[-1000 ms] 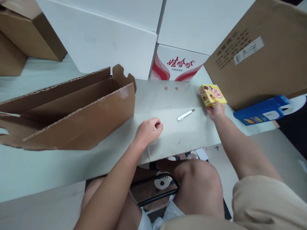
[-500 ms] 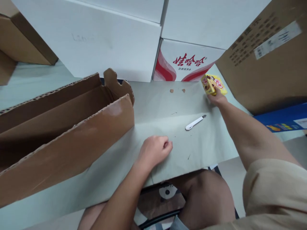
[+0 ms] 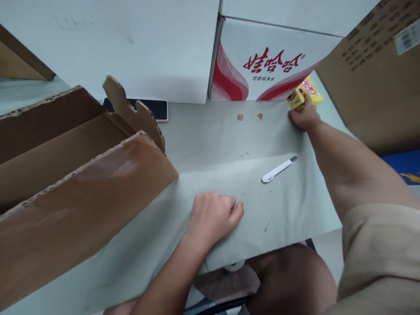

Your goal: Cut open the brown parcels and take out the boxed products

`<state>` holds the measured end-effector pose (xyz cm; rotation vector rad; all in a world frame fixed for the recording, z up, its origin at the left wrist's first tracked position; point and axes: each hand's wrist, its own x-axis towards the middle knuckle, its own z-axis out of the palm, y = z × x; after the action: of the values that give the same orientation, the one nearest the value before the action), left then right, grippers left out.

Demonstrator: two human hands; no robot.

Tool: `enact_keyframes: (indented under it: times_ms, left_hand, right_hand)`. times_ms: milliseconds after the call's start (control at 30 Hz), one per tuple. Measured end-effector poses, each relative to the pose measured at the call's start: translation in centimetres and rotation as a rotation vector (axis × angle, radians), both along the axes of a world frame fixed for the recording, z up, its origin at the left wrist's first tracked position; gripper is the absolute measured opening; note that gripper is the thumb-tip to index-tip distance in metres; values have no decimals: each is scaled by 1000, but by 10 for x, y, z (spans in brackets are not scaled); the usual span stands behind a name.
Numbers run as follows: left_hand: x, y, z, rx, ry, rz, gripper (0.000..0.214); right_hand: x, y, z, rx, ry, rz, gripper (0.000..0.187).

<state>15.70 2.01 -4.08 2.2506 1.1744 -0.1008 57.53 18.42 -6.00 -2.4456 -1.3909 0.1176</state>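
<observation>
My right hand reaches to the far right of the grey-green sheet and grips a small yellow snack box, which sits against the red-and-white carton. My left hand rests on the near part of the sheet in a loose fist with nothing visible in it. Between the two hands a white utility knife lies on the sheet, its blade end pointing to the upper right.
A large opened corrugated cardboard piece fills the left. White boxes stand along the back, with a black phone-like slab at their foot. A brown carton leans at right. Two small cardboard scraps lie near the red-and-white carton.
My right hand has carried the yellow box away from me, from beside the brown carton up to the red-and-white carton. My left hand stays fisted on the sheet. The view has tilted closer.
</observation>
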Motion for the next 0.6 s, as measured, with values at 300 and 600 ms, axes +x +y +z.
enact_keyframes:
  times_ms: [300,600]
  left_hand:
    - [1,0,0,8,45,-13,52]
    - [1,0,-2,5,62,-21,52]
  right_hand:
    - [-17,-18,-4,94,19,-95,62]
    - [-12,-6,-7,-7,-65,-99,62]
